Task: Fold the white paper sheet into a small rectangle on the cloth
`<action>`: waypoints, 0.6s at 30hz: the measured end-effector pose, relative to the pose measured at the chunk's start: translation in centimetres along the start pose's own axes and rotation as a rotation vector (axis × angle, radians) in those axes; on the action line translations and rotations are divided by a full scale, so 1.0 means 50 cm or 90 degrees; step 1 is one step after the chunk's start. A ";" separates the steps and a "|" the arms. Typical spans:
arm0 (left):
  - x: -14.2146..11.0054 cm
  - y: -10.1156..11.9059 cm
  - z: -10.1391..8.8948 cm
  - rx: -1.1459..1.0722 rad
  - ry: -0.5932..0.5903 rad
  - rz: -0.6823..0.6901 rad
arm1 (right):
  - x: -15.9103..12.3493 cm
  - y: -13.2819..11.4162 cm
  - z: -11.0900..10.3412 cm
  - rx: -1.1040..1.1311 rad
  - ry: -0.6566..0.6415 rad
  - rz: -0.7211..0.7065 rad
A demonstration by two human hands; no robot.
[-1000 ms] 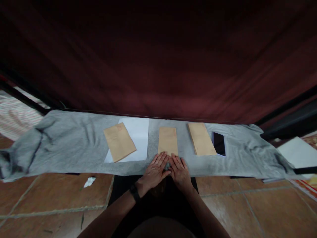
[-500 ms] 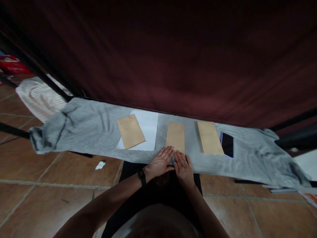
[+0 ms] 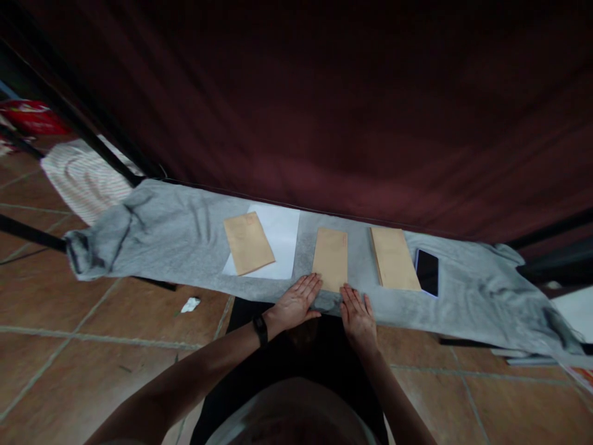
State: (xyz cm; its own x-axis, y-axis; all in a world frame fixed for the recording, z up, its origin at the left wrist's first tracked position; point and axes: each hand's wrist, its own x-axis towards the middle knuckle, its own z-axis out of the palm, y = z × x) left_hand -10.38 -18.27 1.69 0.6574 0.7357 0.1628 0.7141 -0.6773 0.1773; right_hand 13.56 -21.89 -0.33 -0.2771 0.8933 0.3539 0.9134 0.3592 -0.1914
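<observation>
A brown paper envelope (image 3: 330, 256) lies flat on the grey cloth (image 3: 185, 247) in front of me. My left hand (image 3: 296, 303) rests at its near left corner, fingers stretched out and the thumb apart. At the near right corner lies my right hand (image 3: 357, 315), its fingers extended and touching the envelope's edge. A stack of brown envelopes (image 3: 393, 258) is to the right. On the left, more brown envelopes (image 3: 249, 243) lie askew over white paper sheets (image 3: 285, 238).
A dark-screened phone (image 3: 427, 272) lies beside the right stack. Behind the cloth-covered surface hangs a dark red curtain (image 3: 296, 123). Black frame bars (image 3: 32, 233) stand at the left. A white scrap (image 3: 190, 305) is on the tiled floor (image 3: 139, 352).
My hands have moved apart along the envelope's near edge, the right hand shifting rightward to its corner. The whole view has shifted slightly.
</observation>
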 end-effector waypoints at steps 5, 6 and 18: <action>-0.001 0.001 0.008 -0.013 0.013 -0.004 | 0.022 -0.036 0.007 0.023 0.018 0.001; -0.001 0.001 0.010 -0.016 0.018 -0.006 | 0.029 -0.049 0.011 0.033 0.017 -0.014; -0.002 -0.003 0.005 -0.001 0.028 0.000 | 0.027 -0.051 0.024 0.024 0.013 -0.017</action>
State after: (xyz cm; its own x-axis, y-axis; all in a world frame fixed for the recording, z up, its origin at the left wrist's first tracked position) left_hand -10.52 -18.25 1.42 0.6460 0.7350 0.2061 0.7137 -0.6773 0.1783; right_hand 10.47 -21.27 -0.44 -0.2948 0.8777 0.3777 0.8937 0.3932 -0.2161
